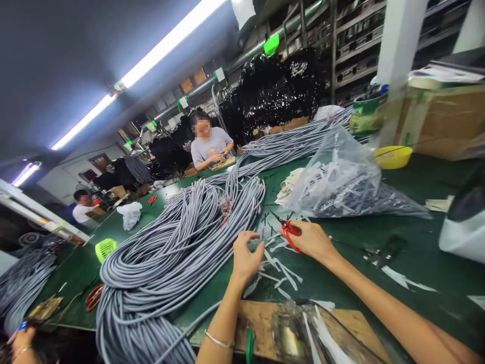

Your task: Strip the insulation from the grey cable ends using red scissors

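Red-handled scissors (pixel 291 234) are grasped in the right hand (pixel 313 241), at two o'clock from the left hand (pixel 245 258); whether its curled fingers grip anything cannot be told. Grey cables (pixel 166 247) lie at nine o'clock. Fingertips are best kept clear of the blades.

Right hand (pixel 313 241) holds red-handled scissors (pixel 290 233); left hand (pixel 246 257) is beside coiled grey cables (pixel 174 237)

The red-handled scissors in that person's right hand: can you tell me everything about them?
The scissors have red, plastic-looking handle loops and dark, pointed blades. The right hand grips the handles above the green table. The tips point forward and left, towards grey cables. I can't tell whether the blades are open.
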The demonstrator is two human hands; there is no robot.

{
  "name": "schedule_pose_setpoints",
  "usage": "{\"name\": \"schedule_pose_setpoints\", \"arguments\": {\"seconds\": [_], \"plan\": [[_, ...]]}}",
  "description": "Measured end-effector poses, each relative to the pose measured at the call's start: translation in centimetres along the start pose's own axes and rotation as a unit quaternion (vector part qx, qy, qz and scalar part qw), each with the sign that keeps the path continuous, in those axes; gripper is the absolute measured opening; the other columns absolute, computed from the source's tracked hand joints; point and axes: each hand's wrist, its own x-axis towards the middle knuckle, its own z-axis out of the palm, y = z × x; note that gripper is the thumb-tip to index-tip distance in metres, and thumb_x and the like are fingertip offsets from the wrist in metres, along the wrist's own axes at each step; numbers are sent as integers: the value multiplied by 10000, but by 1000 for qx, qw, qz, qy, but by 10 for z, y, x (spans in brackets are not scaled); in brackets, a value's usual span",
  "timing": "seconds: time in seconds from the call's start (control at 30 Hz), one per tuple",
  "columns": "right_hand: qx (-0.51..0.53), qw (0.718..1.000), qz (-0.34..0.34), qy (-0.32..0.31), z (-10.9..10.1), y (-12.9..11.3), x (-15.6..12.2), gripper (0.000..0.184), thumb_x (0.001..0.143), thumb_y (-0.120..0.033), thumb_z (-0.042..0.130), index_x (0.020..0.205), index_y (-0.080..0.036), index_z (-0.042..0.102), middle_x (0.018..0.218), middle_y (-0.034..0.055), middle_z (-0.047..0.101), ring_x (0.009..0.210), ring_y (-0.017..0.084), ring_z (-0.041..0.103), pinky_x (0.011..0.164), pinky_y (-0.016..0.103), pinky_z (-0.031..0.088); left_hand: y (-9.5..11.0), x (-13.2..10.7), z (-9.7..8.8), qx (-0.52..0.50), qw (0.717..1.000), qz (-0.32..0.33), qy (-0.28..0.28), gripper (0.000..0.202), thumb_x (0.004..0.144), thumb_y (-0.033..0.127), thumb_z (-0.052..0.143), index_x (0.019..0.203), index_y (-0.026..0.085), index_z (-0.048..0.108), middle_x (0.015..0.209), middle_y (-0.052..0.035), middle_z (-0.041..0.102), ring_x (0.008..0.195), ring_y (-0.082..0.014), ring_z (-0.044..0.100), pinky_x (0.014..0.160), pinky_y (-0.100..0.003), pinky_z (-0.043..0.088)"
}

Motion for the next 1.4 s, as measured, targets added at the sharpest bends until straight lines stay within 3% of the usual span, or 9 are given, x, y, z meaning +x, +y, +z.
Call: {"name": "schedule_pose_setpoints", "arguments": {"seconds": [0.2, 0.37, 0.5, 0.63, 0.77, 0.93, 1.13, 1.4], "plan": [[162, 985, -57, 3, 8, -5, -3, 502, 755, -601, 436, 638, -158, 640, 551, 29, 611, 519, 141, 539, 496, 231, 436, -6, -3, 6, -47, 998, -14, -34, 137, 717, 139, 578, 835, 135, 648, 786, -58, 641, 733, -162, 608, 729, -284, 503], [233, 970, -73, -12, 11, -9, -6, 499, 725, -589, 488, 689, -129, 677, 566, 39, 628, 540, 156, 573, 520, 251, 477, -8, -6, 13, -88, 992, -43, -80, 310, 747, 169, 543, 1038, 107, 631, 756, -39, 618, 561, -107, 588, 560, -217, 507], [251, 965, -69, -7, 11, -11, -6, 454, 725, -536, 505, 719, -120, 687, 566, 39, 629, 543, 161, 575, 519, 258, 481, -6, -7, 14, -110, 988, -51, -100, 399, 745, 171, 543, 1136, 138, 616, 757, -16, 596, 535, -77, 521, 538, -192, 471], [234, 971, -54, 8, 11, -8, -7, 418, 731, -505, 485, 686, -127, 658, 573, 30, 611, 550, 154, 559, 529, 253, 464, -5, -6, 14, -120, 986, -60, -100, 379, 740, 208, 563, 1103, 134, 643, 680, 4, 567, 497, -68, 453, 504, -184, 415], [185, 981, -56, 29, 10, -7, -8, 397, 731, -530, 469, 601, -168, 564, 522, 10, 535, 503, 136, 496, 499, 247, 416, -6, -4, 14, -156, 983, -88, -28, 399, 737, 309, 585, 1077, 111, 654, 638, 23, 516, 461, -50, 344, 432, -176, 313], [137, 983, -116, 28, 13, -12, -12, 337, 721, -536, 483, 676, -204, 517, 617, 16, 566, 551, 150, 522, 549, 264, 438, 0, -4, 13, -211, 969, -128, 17, 527, 695, 465, 619, 1066, 93, 656, 560, 46, 442, 444, -51, 286, 402, -186, 249], [91, 985, -146, 17, 18, -10, -14, 304, 766, -501, 446, 658, -222, 501, 677, 38, 578, 604, 166, 546, 565, 273, 434, 10, -5, 11, -250, 954, -165, 3, 656, 617, 542, 654, 1088, 86, 647, 518, 56, 419, 426, -51, 259, 390, -188, 237], [57, 986, -153, 29, 20, -6, -15, 360, 820, -511, 392, 660, -214, 516, 683, 48, 577, 616, 169, 553, 577, 273, 429, 10, -7, 11, -235, 958, -161, -21, 665, 634, 514, 645, 1115, 56, 629, 526, 50, 438, 412, -47, 269, 387, -192, 233]]}}
